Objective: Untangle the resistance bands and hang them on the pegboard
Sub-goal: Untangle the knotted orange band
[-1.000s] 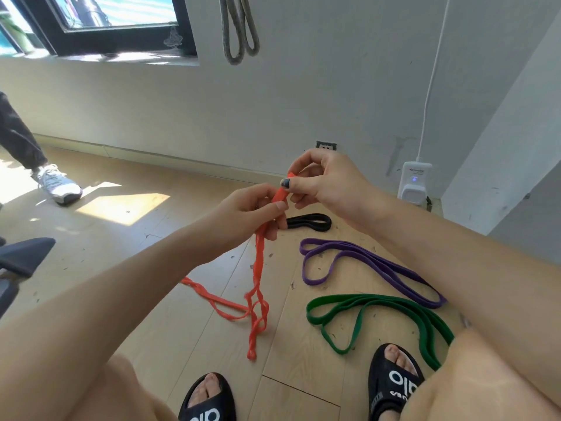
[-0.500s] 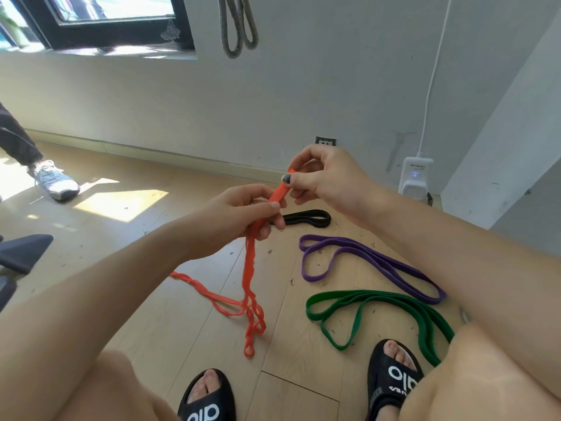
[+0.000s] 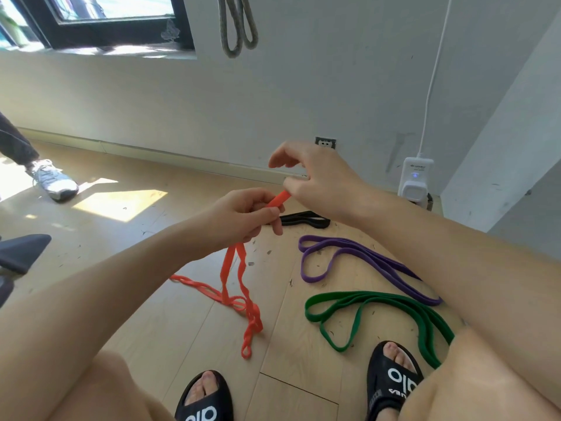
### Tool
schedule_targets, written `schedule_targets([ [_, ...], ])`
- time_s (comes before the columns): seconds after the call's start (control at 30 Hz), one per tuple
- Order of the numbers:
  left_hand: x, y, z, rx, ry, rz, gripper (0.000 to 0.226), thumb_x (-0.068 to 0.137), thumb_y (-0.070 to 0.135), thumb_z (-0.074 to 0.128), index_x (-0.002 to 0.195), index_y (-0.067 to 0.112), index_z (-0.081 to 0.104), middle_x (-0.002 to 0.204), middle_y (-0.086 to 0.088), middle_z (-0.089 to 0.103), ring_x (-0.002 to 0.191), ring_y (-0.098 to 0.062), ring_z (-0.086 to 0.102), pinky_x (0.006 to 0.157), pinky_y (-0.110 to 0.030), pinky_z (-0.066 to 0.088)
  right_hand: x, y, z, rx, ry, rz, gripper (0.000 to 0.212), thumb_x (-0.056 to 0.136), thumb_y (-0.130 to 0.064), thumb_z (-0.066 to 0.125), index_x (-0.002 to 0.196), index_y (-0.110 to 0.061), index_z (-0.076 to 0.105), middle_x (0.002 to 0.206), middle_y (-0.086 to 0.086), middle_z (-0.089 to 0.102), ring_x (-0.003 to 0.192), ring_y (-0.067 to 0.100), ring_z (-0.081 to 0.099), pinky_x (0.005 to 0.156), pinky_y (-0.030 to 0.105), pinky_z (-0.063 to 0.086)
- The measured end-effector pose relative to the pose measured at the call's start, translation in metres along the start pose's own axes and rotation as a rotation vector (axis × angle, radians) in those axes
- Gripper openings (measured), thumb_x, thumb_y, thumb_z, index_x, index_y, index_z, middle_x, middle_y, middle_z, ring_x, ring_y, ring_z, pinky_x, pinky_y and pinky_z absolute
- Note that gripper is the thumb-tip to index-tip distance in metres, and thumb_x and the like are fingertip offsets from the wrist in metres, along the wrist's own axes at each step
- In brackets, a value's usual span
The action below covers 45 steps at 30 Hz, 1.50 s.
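Left hand (image 3: 243,215) grips the orange band (image 3: 239,287), still knotted down on the floor, right hand (image 3: 315,177) loose-fingered beside its top end; grey band (image 3: 238,25) hangs on the wall, purple band (image 3: 364,265), green band (image 3: 373,317) and black band (image 3: 306,220) lie loose, unhung.

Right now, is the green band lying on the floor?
Yes, the green band lies flat on the wooden floor, untouched by either hand.

bright daylight from window (image 3: 91,13) | sunlit patch on floor (image 3: 121,202) | wide-angle edge distortion
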<state>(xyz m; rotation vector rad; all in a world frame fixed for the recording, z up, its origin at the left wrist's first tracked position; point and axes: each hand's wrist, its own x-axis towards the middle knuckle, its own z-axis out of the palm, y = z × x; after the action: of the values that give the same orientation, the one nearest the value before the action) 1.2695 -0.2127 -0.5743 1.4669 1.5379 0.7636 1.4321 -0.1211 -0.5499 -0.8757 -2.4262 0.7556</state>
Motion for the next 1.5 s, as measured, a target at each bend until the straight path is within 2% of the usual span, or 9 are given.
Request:
schedule_targets([
  [0.07,0.0,0.0,0.0,-0.03,-0.001,-0.004,0.017,0.107,0.02,0.049,0.111,0.014,0.064,0.088,-0.003,0.075,0.057,-0.009,0.042,0.055,-0.019,0.04,-0.001,-0.003,0.003,-0.014,-0.103,-0.003,0.017,0.104,-0.026,0.051,0.115,-0.027,0.064,0.103,-0.012,0.066,0.096,0.006,0.062,0.078,0.021,0.047],
  [0.23,-0.002,0.001,0.006,-0.074,-0.091,-0.012,0.02,0.107,0.02,0.046,0.113,0.01,0.062,0.086,0.0,0.073,0.06,-0.009,0.047,0.06,-0.017,0.046,-0.001,0.005,0.008,-0.147,-0.262,0.071,0.037,0.108,-0.041,0.041,0.089,-0.018,0.062,0.081,-0.004,0.062,0.073,0.012,0.055,0.062,0.03,0.038],
  [0.53,-0.001,0.005,-0.003,-0.07,-0.08,0.031,0.023,0.104,0.031,0.049,0.111,0.018,0.066,0.097,-0.005,0.075,0.104,-0.018,0.072,0.093,-0.028,0.054,0.002,0.018,-0.006,0.321,0.02,0.135,0.016,0.1,-0.024,0.066,0.093,-0.011,0.059,0.057,-0.004,0.058,0.052,0.008,0.053,0.052,0.024,0.048],
  [0.7,0.0,0.004,-0.002,-0.14,-0.077,-0.008,0.019,0.104,0.024,0.052,0.098,0.01,0.063,0.071,0.001,0.059,0.06,-0.014,0.055,0.069,-0.026,0.054,0.002,0.022,-0.009,0.106,-0.002,0.098,0.015,0.099,-0.031,0.065,0.092,-0.018,0.061,0.066,-0.005,0.065,0.058,0.006,0.056,0.061,0.025,0.044],
  [0.9,-0.003,0.006,0.005,-0.078,-0.047,0.011,0.016,0.104,0.02,0.054,0.1,0.008,0.064,0.073,-0.002,0.063,0.054,-0.013,0.042,0.052,-0.023,0.043,0.004,0.004,0.004,-0.349,-0.052,-0.075,0.028,0.103,-0.018,0.044,0.118,-0.019,0.068,0.101,-0.001,0.072,0.097,0.022,0.062,0.093,0.038,0.044],
  [1.0,-0.003,0.008,0.006,-0.11,-0.039,0.021,0.014,0.103,0.017,0.055,0.101,0.007,0.065,0.073,0.001,0.069,0.055,-0.012,0.057,0.058,-0.022,0.053,0.006,-0.009,0.01,-0.31,-0.099,-0.087,0.029,0.107,-0.024,0.037,0.122,-0.02,0.062,0.095,0.001,0.066,0.089,0.025,0.059,0.079,0.039,0.047],
  [1.17,-0.005,0.011,0.008,-0.188,-0.069,-0.012,0.019,0.103,0.017,0.054,0.108,0.003,0.067,0.09,-0.009,0.077,0.075,-0.015,0.074,0.063,-0.015,0.054,0.006,-0.001,0.009,-0.201,-0.19,0.071,0.027,0.108,-0.038,0.042,0.099,-0.019,0.059,0.08,-0.005,0.06,0.08,0.021,0.059,0.068,0.034,0.039],
  [1.37,-0.007,0.009,0.0,-0.044,-0.186,0.001,0.022,0.106,0.024,0.048,0.114,0.009,0.063,0.103,-0.003,0.075,0.09,-0.003,0.069,0.072,-0.009,0.049,0.008,0.01,0.0,0.047,-0.016,0.146,0.025,0.1,-0.042,0.062,0.1,-0.018,0.065,0.066,-0.009,0.055,0.061,0.005,0.052,0.06,0.026,0.04],
  [1.5,-0.006,0.006,-0.002,-0.021,-0.16,-0.008,0.02,0.105,0.023,0.05,0.104,0.008,0.063,0.082,-0.002,0.067,0.077,-0.008,0.063,0.067,-0.012,0.049,0.005,0.017,-0.011,-0.007,0.017,0.136,0.025,0.099,-0.041,0.063,0.089,-0.018,0.065,0.06,-0.008,0.057,0.053,0.007,0.049,0.057,0.027,0.038],
])
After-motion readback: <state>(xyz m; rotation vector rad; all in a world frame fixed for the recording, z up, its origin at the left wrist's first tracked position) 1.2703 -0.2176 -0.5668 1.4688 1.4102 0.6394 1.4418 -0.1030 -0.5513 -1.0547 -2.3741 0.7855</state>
